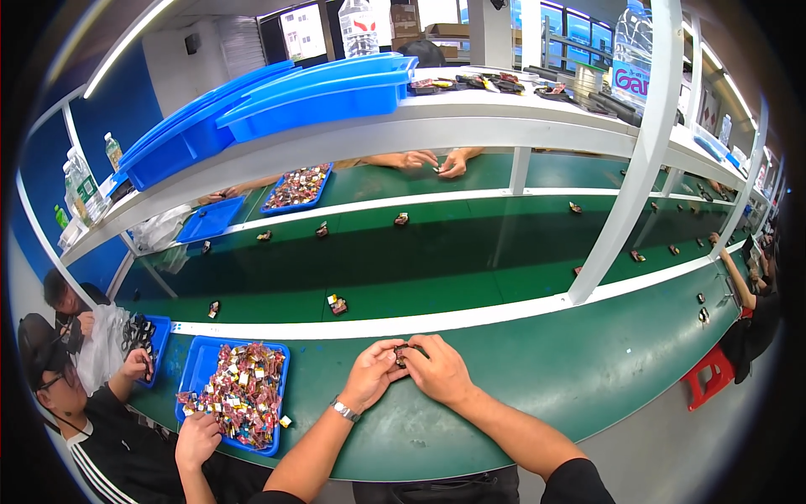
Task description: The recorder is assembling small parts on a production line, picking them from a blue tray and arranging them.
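bottles, top shelf: two large clear water bottles, one near centre with red label [359, 25], one at right with blue-and-pink label [631, 63]
small bottles, far left: clear with green labels [82, 186], standing upright beside the blue wall
blue crates: stacked on upper shelf at left [323, 88], long, shallow, open-topped
cardboard boxes: brown, behind the shelf near top centre [405, 18]
near tray: blue, rectangular [195, 363], on the green bench left of the hands, heaped with small red-and-gold parts [239, 395]
far tray: same blue kind [295, 186] across the belt, same mixed parts
belt: green [437, 252], scattered single dark parts, one with a yellow tag [337, 305]
small dark part: [405, 350] on the near bench edge just below the white rail, long axis roughly left-right, ends too small to tell apart
left hand: [369, 374] fingers curled, pinching left end of the part; metal wristwatch [342, 410]
right hand: [438, 370] fingers closed over right end, thumb on top
part vs fingers: clamped between both hands' fingertips, mostly covered
co-worker's hand: [198, 438] resting at the near tray's lower edge
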Available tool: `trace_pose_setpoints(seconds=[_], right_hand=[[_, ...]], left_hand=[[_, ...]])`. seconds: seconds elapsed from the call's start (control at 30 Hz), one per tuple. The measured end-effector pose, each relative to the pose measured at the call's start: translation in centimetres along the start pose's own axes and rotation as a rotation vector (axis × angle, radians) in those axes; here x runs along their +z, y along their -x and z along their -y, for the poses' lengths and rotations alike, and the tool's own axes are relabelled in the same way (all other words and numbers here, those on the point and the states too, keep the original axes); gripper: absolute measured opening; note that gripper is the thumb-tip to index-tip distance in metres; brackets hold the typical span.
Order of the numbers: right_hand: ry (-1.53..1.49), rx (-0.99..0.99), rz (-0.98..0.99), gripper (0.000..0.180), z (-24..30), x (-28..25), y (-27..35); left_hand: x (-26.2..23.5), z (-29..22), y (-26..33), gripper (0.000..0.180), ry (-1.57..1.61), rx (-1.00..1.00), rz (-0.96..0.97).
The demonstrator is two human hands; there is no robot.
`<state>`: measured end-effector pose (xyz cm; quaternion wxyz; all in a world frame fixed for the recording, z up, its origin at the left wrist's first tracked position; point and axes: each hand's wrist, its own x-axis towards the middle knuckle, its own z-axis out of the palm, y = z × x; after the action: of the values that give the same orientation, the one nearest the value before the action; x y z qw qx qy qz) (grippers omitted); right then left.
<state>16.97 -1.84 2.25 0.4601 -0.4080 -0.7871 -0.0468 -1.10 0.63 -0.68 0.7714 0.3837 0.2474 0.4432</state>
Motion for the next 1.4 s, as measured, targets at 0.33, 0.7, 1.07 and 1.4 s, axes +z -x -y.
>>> trace_pose_setpoints(seconds=[0.33, 0.7, 1.07, 1.4], right_hand=[[-0.1, 0.029, 0.076, 0.02, -0.4, -0.7, -0.2], [-0.313, 0.178, 0.282, 0.016, -1.2, -1.8, -0.2], [-0.262, 0.121, 0.327, 0.014, -2.0, -1.6, 0.0], [-0.488, 0.274, 0.377, 0.013, -2.0, -1.9, 0.1]], left_hand=[[-0.3, 0.2, 0.1, 0.025, -0.096, -0.01, -0.034], [1.1, -0.1, 0.2, 0.022, -0.155, -0.003, -0.007], [-0.1, 0.5, -0.1, 0.01, -0.207, 0.049, -0.032], [-0.1, -0.3, 0.2, 0.015, -0.235, 0.106, 0.161]])
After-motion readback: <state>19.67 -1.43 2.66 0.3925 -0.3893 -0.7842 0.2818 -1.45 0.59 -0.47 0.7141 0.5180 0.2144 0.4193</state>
